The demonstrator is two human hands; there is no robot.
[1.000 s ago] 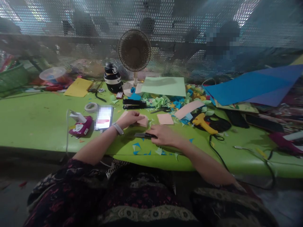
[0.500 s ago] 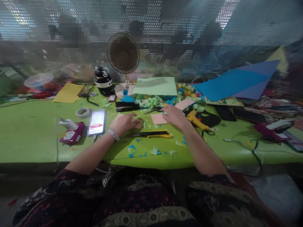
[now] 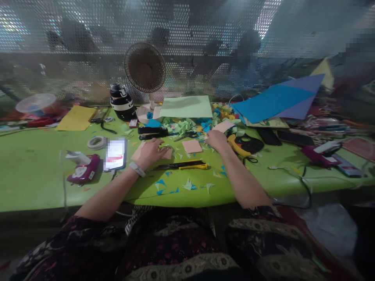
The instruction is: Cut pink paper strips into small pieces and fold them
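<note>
My left hand (image 3: 150,151), with a pale band on its wrist, lies with fingers stretched over a pink paper piece (image 3: 167,153), which it partly covers. To its right, a pink paper square (image 3: 192,146) rests on the green tabletop. My right hand (image 3: 216,140) is curled beyond that square, beside a pink paper strip (image 3: 224,126). Its fingertips are hidden, so what they hold cannot be made out. A yellow-and-black box cutter (image 3: 187,165) lies between my forearms. Dark scissors (image 3: 187,136) lie near the black stapler (image 3: 152,132).
Paper scraps (image 3: 189,184) dot the green table (image 3: 35,168). A fan (image 3: 145,68), a black bottle (image 3: 121,105) and a pale green sheet (image 3: 186,107) stand behind. A lit phone (image 3: 115,154) lies left; a yellow glue gun (image 3: 238,146) and blue sheets (image 3: 275,101) are right.
My right hand has moved off the pink square to the right, towards the pink strip, and its fingers have curled in. My left hand stays on its paper. The view has turned slightly right.
</note>
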